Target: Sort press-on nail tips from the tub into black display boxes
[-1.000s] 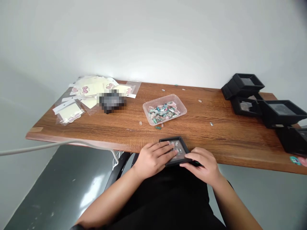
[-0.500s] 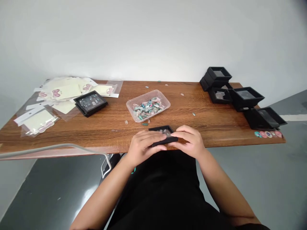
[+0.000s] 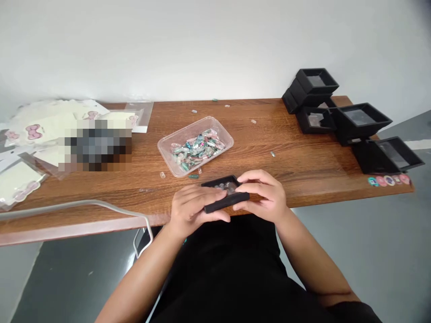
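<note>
The small black box [image 3: 226,203] is at the near edge of the wooden table [image 3: 286,146], tilted a little, with its open side up and clear rounded pieces [image 3: 230,186] inside. Whether its underside touches the wood, I cannot tell. The step in hand looks like steadying the box while fingers work at the pieces in it. Any move from here calls for a light, even hold, since more tilt could slide the pieces together.

The box lies between the two hands. The left hand [image 3: 189,207] is partly closed around its left end, fingers reaching over the rim to the pieces, thumb below the near wall. The right hand [image 3: 264,197] has the right end pinched between bent fingers above and thumb below, with only the box's thickness between them.

Just beyond is a clear plastic tub [image 3: 168,142] of pink, teal and clear pieces [image 3: 198,151], with a green piece [image 3: 193,176] beside its near side. Farther out, more black boxes [image 3: 307,89] stand at the right, and cards [image 3: 55,125] lie heaped at the left beside a blurred dark thing [image 3: 97,146].
</note>
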### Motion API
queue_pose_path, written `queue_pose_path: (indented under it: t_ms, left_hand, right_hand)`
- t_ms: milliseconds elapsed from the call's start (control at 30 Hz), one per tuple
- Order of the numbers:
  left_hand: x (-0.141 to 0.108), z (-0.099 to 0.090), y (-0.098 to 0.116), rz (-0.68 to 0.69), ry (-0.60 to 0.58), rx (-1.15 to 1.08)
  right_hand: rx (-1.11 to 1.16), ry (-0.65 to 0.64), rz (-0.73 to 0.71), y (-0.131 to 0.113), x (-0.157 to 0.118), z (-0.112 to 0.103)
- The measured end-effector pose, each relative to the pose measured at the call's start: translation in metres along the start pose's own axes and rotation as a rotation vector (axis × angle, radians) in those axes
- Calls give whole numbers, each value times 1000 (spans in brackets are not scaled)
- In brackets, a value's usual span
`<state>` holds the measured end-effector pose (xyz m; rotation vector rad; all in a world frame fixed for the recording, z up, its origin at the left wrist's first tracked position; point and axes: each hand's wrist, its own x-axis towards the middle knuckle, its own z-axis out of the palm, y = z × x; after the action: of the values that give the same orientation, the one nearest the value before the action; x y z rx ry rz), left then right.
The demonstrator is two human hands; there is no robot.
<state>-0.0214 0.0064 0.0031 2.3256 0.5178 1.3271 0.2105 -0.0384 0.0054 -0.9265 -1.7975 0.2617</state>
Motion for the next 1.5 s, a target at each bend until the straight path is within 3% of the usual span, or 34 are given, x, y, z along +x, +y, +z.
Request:
queue_pose_path:
  t_ms: [333,733,900,1067,1200,1500]
  left_hand:
    - [5,2,1,-65,66,-30]
    - [2,0,0,-169,-7,-12]
    - [2,1,-2,-234,-97,-23]
    - [-2,0,3,-183,-131,36]
    - [-14,-15,8,-119,-45,170]
    - [-45,-80,2,-146,258,416]
  right_hand:
    - [197,-16,143,-3,5,13]
    - [148,-48,139,-2,1,8]
    - [152,-52,210,-1,0,7]
    - [165,-58,248,-2,-7,7]
    - [213,-148,254,-2,-14,7]
    - [339,-204,277,2,-25,9]
